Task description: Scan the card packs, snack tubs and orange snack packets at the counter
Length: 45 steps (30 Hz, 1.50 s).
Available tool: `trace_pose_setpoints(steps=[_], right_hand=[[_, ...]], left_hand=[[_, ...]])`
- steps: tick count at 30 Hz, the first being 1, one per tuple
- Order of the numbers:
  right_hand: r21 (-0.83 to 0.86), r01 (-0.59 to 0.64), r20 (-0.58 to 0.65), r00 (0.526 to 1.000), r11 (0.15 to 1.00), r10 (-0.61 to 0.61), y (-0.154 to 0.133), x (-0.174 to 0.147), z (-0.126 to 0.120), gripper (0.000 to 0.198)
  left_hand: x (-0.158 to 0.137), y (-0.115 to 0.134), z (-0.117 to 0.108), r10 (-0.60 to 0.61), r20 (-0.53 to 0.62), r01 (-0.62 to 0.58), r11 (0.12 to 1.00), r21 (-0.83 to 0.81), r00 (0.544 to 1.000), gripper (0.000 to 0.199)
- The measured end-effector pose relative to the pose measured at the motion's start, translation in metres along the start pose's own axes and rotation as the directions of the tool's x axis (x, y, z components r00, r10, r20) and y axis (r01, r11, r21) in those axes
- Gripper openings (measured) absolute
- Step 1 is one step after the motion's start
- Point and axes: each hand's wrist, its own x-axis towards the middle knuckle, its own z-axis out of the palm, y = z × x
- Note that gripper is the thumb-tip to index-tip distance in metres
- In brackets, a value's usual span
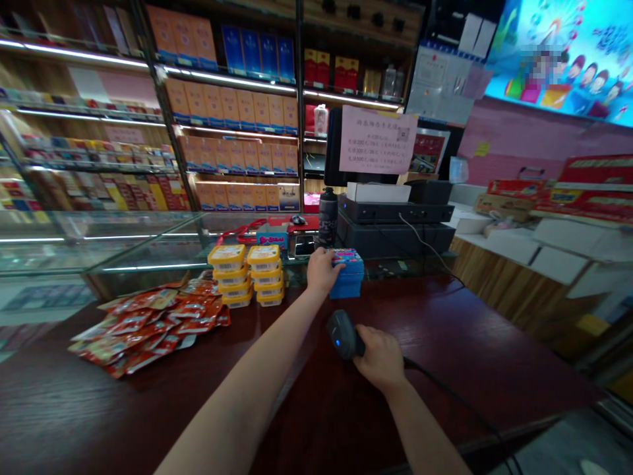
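Observation:
My right hand [380, 357] is wrapped round the handle of a dark barcode scanner [342, 334], whose blue light is on and whose cable trails off to the lower right. Farther forward, my left hand [323, 270] touches the left side of a stack of small blue boxes [346, 280] with pink print on top. Its thumb reaches over the top box; whether the fingers grip it is hidden. Left of that hand stand two stacks of yellow-lidded plastic tubs [265, 274]. A heap of red and orange snack packets [153, 323] lies at the far left.
A dark bottle [328, 214] stands behind the blue boxes, with a phone [304, 245] beside it. A monitor bearing a pink paper sign [378, 140] and a black cash drawer [395, 237] are behind. A glass case [148, 247] borders the dark red table [445, 330].

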Motion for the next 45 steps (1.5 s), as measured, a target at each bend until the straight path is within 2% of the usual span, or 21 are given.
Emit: trace_pose_setpoints(steps=[4, 8, 13, 15, 19, 21, 24, 27, 30, 33, 36, 41, 45], right_hand=[[0.01, 0.009, 0.005, 1.0, 1.0, -0.009, 0.0, -0.001, 0.0, 0.026], [0.049, 0.013, -0.006, 1.0, 0.999, -0.013, -0.001, -0.005, -0.002, 0.033], [0.058, 0.007, -0.013, 1.0, 0.998, -0.006, 0.0, -0.008, 0.002, 0.032], [0.053, 0.006, 0.006, 1.0, 0.999, -0.006, 0.002, -0.008, 0.005, 0.031], [0.05, 0.017, -0.017, 1.0, 0.999, -0.016, 0.004, -0.009, 0.01, 0.031], [0.043, 0.026, -0.034, 0.999, 0.999, -0.024, 0.005, -0.01, 0.012, 0.034], [0.026, 0.035, -0.054, 0.998, 0.999, -0.034, 0.006, -0.012, 0.014, 0.039], [0.029, 0.036, -0.072, 0.997, 0.999, -0.033, 0.007, -0.012, 0.015, 0.04], [0.055, 0.048, -0.099, 0.994, 0.997, -0.042, 0.006, -0.012, 0.014, 0.039], [0.058, 0.046, -0.113, 0.993, 0.997, -0.039, 0.006, -0.013, 0.013, 0.037], [0.017, 0.031, -0.119, 0.993, 0.999, -0.028, 0.005, -0.013, 0.011, 0.03], [-0.092, 0.021, -0.124, 0.992, 0.996, -0.032, 0.001, -0.014, 0.006, 0.026], [-0.173, -0.013, -0.08, 0.997, 0.985, -0.001, -0.008, -0.013, -0.005, 0.031]], left_hand=[[-0.005, 0.0, -0.004, 0.01, 0.026, -0.009, 1.0, -0.025, 1.0, 0.016], [-0.019, -0.005, -0.024, 0.091, 0.023, -0.09, 0.996, -0.019, 0.996, 0.029], [-0.044, -0.027, -0.075, 0.216, -0.005, -0.216, 0.975, 0.051, 0.976, 0.027], [-0.05, -0.042, -0.1, 0.212, -0.027, -0.207, 0.97, 0.126, 0.977, 0.028], [-0.051, -0.077, -0.146, 0.143, -0.101, -0.116, 0.964, 0.237, 0.985, 0.029], [-0.046, -0.094, -0.163, 0.146, -0.081, -0.121, 0.957, 0.263, 0.986, 0.03], [-0.036, -0.115, -0.179, 0.183, 0.033, -0.185, 0.948, 0.259, 0.983, 0.027], [-0.028, -0.125, -0.185, 0.23, 0.152, -0.265, 0.923, 0.278, 0.961, 0.023], [-0.023, -0.124, -0.187, 0.264, 0.228, -0.33, 0.883, 0.334, 0.937, 0.023], [-0.021, -0.118, -0.188, 0.254, 0.26, -0.341, 0.861, 0.378, 0.931, 0.022], [-0.026, -0.108, -0.189, 0.258, 0.244, -0.337, 0.864, 0.374, 0.935, 0.017], [-0.061, -0.09, -0.183, 0.258, 0.116, -0.283, 0.886, 0.367, 0.959, 0.015], [-0.109, -0.08, -0.167, 0.242, 0.098, -0.261, 0.901, 0.346, 0.965, 0.017]])
